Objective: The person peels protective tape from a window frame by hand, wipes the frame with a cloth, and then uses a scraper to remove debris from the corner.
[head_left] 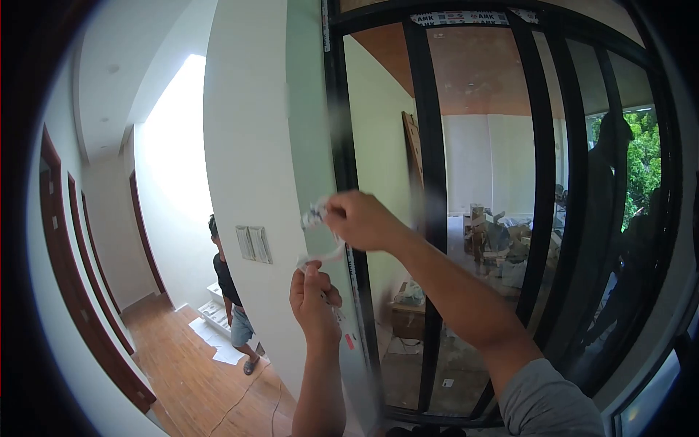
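Observation:
My right hand [364,221] is closed in front of the black door frame [350,167], gripping a crumpled white strip of printed protective film [314,215]. Just below it, my left hand [314,297] pinches a pale stretch of the strip between thumb and fingers. The strip runs loosely between both hands, slightly blurred. More printed film [349,339], with a red mark, hangs under my left hand beside the frame. Similar printed film [466,18] covers part of the frame's top bar.
Glass panels [484,80] stand ahead, with cardboard boxes [484,233] and debris behind them. Left of my hands is a white wall with covered switches [253,244]. Beyond it, a person [227,284] stands in a corridor with a wooden floor [182,371] and cables.

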Motion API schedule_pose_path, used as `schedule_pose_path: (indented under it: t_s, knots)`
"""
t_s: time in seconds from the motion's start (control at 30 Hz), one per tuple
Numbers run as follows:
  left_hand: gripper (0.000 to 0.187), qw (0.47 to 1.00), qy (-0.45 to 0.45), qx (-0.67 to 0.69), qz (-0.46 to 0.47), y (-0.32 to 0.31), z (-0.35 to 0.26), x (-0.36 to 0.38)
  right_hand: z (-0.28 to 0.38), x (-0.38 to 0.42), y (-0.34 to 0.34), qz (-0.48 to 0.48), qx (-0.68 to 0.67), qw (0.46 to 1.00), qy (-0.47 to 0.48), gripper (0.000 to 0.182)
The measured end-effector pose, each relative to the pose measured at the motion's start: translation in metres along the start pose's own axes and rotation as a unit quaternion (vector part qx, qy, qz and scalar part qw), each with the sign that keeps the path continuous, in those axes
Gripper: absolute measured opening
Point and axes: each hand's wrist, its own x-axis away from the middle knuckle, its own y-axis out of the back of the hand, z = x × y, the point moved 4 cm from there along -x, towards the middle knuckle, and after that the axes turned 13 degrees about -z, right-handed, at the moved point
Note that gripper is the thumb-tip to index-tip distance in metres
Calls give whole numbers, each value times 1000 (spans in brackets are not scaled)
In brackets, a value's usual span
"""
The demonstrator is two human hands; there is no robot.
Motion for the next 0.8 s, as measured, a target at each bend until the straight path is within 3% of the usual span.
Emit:
schedule_pose_path:
  t_s: [0.03,0.1,0.13,0.2,0.23,0.3,0.43,0.47,0.53,0.6,0.67,0.7,0.8]
  knots:
    - [28,1000,1,-3,-7,0,4,2,-10,27,-8,44,-5,999,25,19]
    - [29,978,152,86,-110,7,25,15,-25,80,-23,143,5,987,70,17]
    - [30,979,177,70,-67,11,37,21,-30,105,-32,196,15,976,92,17]
    - [32,978,201,49,-6,27,72,23,-50,153,-50,134,91,969,186,19]
    - [31,978,203,42,20,34,93,22,-49,168,-52,162,68,966,190,19]
    - [25,953,285,83,-53,42,120,29,-41,186,-41,116,165,945,259,20]
    - [24,916,375,70,-128,37,133,59,-48,219,-38,160,220,931,243,24]
    - [24,916,376,69,-123,34,136,59,-49,222,-30,97,211,944,235,25]
    - [28,920,308,32,-241,47,132,53,-47,224,-13,16,216,950,225,27]
    - [34,960,259,-42,-100,58,135,44,-52,213,3,6,198,961,192,33]
    - [32,973,191,-62,-114,84,150,22,-68,195,18,-43,206,964,162,33]
    - [27,976,180,-75,-100,77,129,19,-77,186,26,-68,192,969,137,33]
    - [25,990,67,-95,-75,88,108,-8,-94,137,50,-112,249,942,196,31]
